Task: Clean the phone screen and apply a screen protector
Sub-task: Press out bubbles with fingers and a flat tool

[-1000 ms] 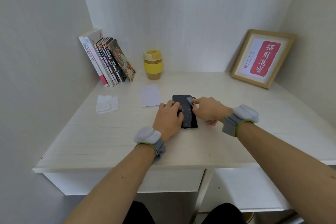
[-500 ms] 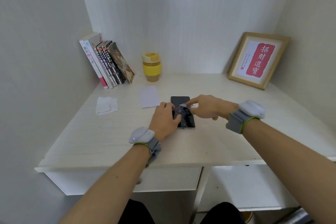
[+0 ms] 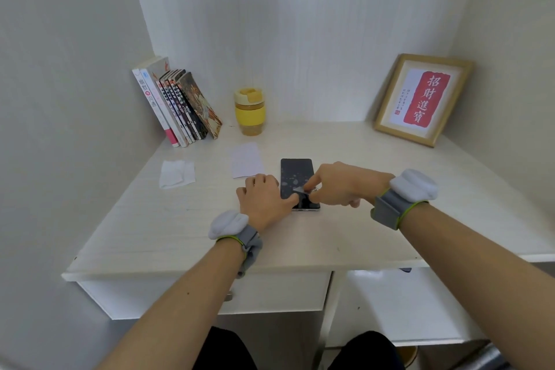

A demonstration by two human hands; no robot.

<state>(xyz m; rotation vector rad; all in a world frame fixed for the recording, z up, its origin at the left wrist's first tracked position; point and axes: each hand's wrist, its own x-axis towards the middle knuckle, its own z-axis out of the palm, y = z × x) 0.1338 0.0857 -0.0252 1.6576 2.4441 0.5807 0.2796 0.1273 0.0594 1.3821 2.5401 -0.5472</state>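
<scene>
A black phone [image 3: 295,174] lies face up on the white desk [image 3: 300,237], its screen mottled with pale patches. My left hand [image 3: 264,200] rests on the desk at the phone's left edge, thumb touching its lower part. My right hand [image 3: 339,183] comes in from the right and pinches a small grey scraper [image 3: 299,189] against the lower half of the screen. The phone's lower portion is partly hidden by both hands.
A white paper sheet [image 3: 247,160] lies just left of the phone, and a crumpled white wipe [image 3: 176,173] further left. Leaning books [image 3: 177,105] and a yellow cup [image 3: 250,111] stand at the back; a framed picture [image 3: 423,99] leans at the back right.
My right hand has dragged the scraper from the top of the screen down to its lower half. My left hand stayed at the phone's left edge.
</scene>
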